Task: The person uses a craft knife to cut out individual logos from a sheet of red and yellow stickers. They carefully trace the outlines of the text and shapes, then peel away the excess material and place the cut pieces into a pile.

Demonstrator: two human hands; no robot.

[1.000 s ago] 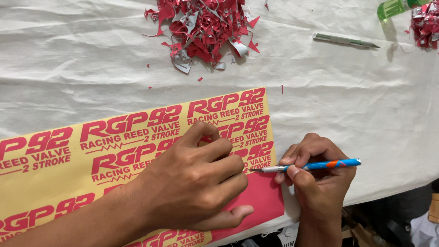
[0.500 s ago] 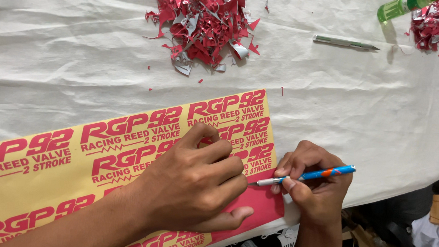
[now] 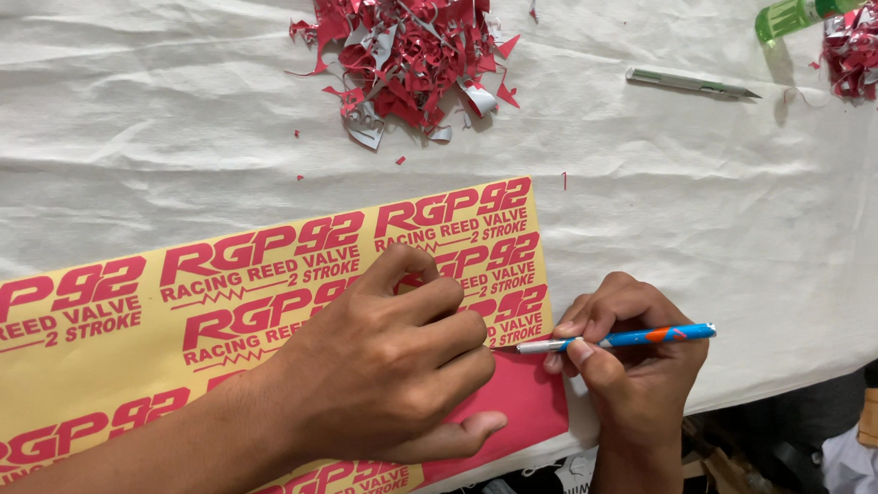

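A long yellow sticker sheet with rows of red lettering lies on the white cloth, its near right corner still solid red vinyl. My left hand rests on the sheet with fingers curled, pressing it flat, thumb on the red area. My right hand grips a blue and orange craft knife like a pen. Its silver tip touches the sheet at the border between the lettering and the red area, just right of my left knuckles.
A heap of red and silver vinyl scraps lies at the top centre, a smaller heap at the top right. A grey cutter and a green bottle lie between them. The table edge runs behind my right hand.
My right hand shifted slightly with the knife, the tip moving a little along the edge of the red area. My left hand and the sheet stayed put.
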